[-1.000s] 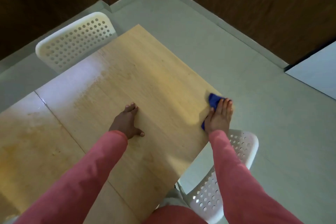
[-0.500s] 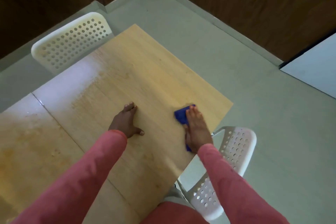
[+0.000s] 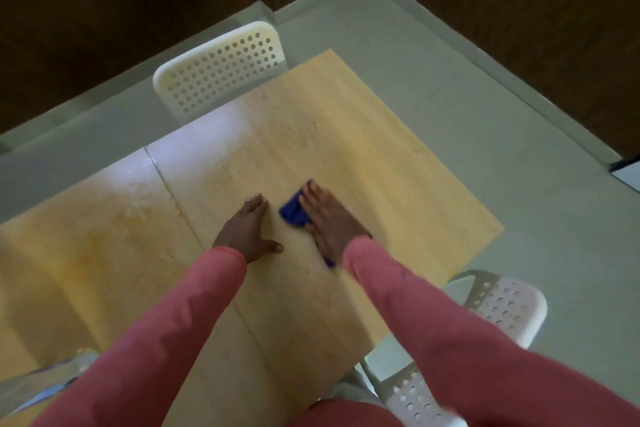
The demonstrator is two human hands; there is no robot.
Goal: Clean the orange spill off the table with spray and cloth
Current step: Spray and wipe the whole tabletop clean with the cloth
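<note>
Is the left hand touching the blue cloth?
Apart. The head view shows bare table between the left hand and the blue cloth.

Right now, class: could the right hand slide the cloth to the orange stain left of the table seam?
Probably not directly: the left hand rests flat between the cloth under the right hand and the orange stain.

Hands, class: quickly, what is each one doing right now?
Left hand: open, fingers straight, resting flat on the table, holding nothing.
Right hand: open, fingers straight, pressing the blue cloth onto the table.
</note>
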